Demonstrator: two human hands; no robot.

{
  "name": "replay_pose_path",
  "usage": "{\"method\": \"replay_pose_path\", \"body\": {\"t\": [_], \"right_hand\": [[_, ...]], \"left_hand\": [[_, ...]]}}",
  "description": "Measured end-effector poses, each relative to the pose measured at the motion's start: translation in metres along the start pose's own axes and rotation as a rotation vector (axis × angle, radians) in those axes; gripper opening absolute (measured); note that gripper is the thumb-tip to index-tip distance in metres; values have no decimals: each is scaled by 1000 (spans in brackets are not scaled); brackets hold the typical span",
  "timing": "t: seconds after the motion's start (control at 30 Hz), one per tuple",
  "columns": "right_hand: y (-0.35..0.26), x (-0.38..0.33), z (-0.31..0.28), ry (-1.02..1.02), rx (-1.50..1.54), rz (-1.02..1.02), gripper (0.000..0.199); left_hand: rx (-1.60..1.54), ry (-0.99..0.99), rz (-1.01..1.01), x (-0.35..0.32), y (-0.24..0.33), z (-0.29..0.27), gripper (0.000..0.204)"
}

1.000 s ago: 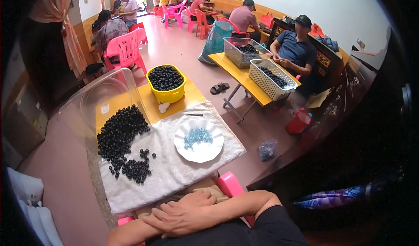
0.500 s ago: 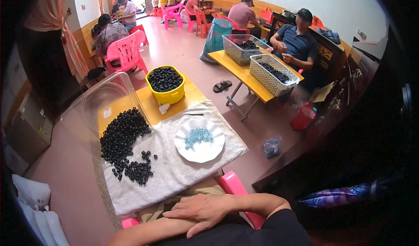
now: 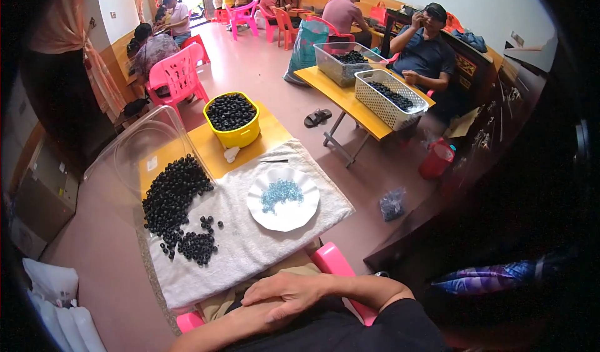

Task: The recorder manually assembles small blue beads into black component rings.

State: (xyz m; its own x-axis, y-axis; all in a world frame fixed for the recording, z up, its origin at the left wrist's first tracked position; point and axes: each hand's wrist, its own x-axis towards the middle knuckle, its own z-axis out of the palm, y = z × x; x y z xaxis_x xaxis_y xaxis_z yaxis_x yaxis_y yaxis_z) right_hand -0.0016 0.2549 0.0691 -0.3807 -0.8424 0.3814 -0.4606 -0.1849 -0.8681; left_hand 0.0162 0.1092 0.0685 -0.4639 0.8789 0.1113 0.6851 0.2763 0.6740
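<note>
My right hand (image 3: 286, 291) lies over my left wrist in my lap, its fingers stretched out and holding nothing. Most of my left hand is hidden beneath it; my left forearm (image 3: 228, 328) comes in from the lower edge. Both rest just short of a table draped with a white towel (image 3: 247, 255). On the towel stands a white scalloped plate (image 3: 289, 219) with small clear-blue pieces. Dark tweezers (image 3: 274, 161) lie behind the plate. To the left spreads a heap of small black ring-shaped parts (image 3: 175, 192), partly inside a clear plastic bin (image 3: 134, 140) tipped on its side.
A yellow tub (image 3: 240, 134) full of black parts stands at the table's back. On a second table (image 3: 369, 117) to the right are a clear bin and a white basket (image 3: 382, 105); a person (image 3: 425, 55) sits behind it. Pink chair arms (image 3: 331, 261) flank me. A sandal (image 3: 317, 118) lies on the floor.
The person at the second table has raised one hand to the head. My right hand has shifted slightly on my left arm, and the view has moved a little. The table things stay put.
</note>
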Motion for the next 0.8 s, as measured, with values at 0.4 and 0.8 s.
{"method": "replay_pose_path", "body": {"t": [0.4, 0.8], "right_hand": [[5, 1, 5, 21, 70, 80, 51], [11, 2, 7, 42, 75, 95, 50]], "left_hand": [[-113, 51, -14, -2, 5, -4, 24], [-233, 101, -43, -8, 6, -7, 24]]}}
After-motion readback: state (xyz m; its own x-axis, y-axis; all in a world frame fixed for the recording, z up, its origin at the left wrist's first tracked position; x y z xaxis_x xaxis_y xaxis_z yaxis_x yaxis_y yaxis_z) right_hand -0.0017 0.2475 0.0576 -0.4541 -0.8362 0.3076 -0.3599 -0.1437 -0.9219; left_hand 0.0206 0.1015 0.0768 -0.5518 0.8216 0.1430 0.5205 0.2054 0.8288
